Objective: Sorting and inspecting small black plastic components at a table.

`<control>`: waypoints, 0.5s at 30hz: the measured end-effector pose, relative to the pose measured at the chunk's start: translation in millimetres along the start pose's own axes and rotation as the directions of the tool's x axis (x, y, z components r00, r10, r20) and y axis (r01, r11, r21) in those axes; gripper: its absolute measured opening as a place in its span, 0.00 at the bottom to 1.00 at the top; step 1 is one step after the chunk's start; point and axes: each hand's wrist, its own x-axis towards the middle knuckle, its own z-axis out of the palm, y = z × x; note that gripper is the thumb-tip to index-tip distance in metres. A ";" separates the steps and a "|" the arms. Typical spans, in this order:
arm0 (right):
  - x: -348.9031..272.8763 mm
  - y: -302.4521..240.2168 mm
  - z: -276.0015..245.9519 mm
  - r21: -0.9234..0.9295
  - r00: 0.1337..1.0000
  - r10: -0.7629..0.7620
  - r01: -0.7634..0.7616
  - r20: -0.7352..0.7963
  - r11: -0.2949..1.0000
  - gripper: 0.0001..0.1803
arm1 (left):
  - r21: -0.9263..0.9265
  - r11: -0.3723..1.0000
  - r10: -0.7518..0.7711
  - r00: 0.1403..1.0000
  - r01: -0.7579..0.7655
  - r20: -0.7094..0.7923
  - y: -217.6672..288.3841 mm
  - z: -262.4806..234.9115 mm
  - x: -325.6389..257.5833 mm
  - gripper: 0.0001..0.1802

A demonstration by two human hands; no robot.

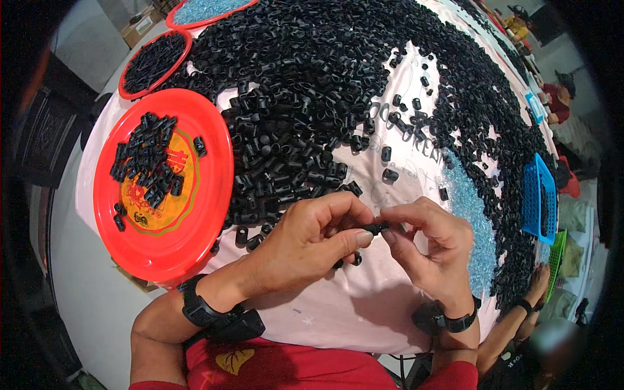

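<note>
Beside the red plate, both hands pinch a black clip.

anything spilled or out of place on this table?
Mostly orderly. One oddity: a patch of clear blue bits lies loose on the white table amid the heap of black parts. Both hands, left hand and right hand, pinch one small black part.

A large red round tray sits at the left of the frame, with a small heap of black parts on its gold centre. Above it, at the upper left, a second red tray is full of black parts. A blue basket and a green basket stand at the right edge. Clear bluish pellets lie scattered right of centre on the pale tablecloth.
</note>
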 end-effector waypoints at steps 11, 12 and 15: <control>-1.3 2.8 -4.6 -0.008 0.998 0.007 -0.006 0.059 1.000 0.12 | 0.137 0.980 0.153 0.987 -0.145 -0.051 -4.8 4.1 -0.6 0.08; -1.7 3.5 -5.7 -0.007 0.998 0.008 -0.008 0.055 1.000 0.12 | 0.140 0.980 0.151 0.987 -0.143 -0.047 -3.7 4.7 -0.1 0.08; -0.5 3.6 -3.7 0.009 0.998 -0.021 0.020 0.065 1.000 0.12 | 0.247 0.956 0.173 0.984 -0.160 -0.031 0.0 0.2 -2.8 0.08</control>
